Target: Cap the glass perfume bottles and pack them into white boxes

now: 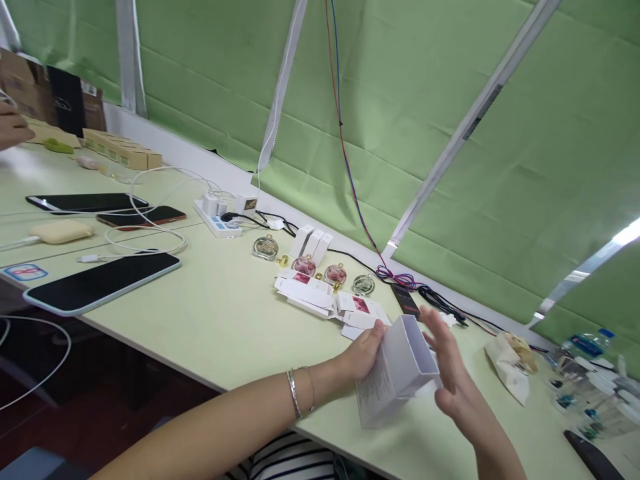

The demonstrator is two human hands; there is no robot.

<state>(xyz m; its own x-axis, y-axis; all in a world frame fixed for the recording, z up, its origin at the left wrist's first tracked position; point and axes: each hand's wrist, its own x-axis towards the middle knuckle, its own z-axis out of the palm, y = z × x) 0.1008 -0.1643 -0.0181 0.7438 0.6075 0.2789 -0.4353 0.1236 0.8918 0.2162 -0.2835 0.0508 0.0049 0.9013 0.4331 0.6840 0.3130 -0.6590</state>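
A white cardboard box (387, 383) stands tilted at the table's front edge, its upper end open. My left hand (367, 351) grips its left side, thumb along the upper edge. Just right of the box is my right hand (454, 367), slightly blurred, with its fingers stretched out and apart. Beyond the box lie flattened white cartons (305, 293) with pink pictures. Behind them are round pink perfume bottles (335, 274), a clear one (265, 248) and a greenish one (363, 285). Small gold caps (283, 261) lie among the bottles.
Small white boxes (316, 244) stand by the wall near a power strip (217, 220). Phones (105, 283) and white cables occupy the left. Another person's hand (14, 127) shows at far left. A cloth pouch (509, 367) and plastic containers (595, 393) sit at right.
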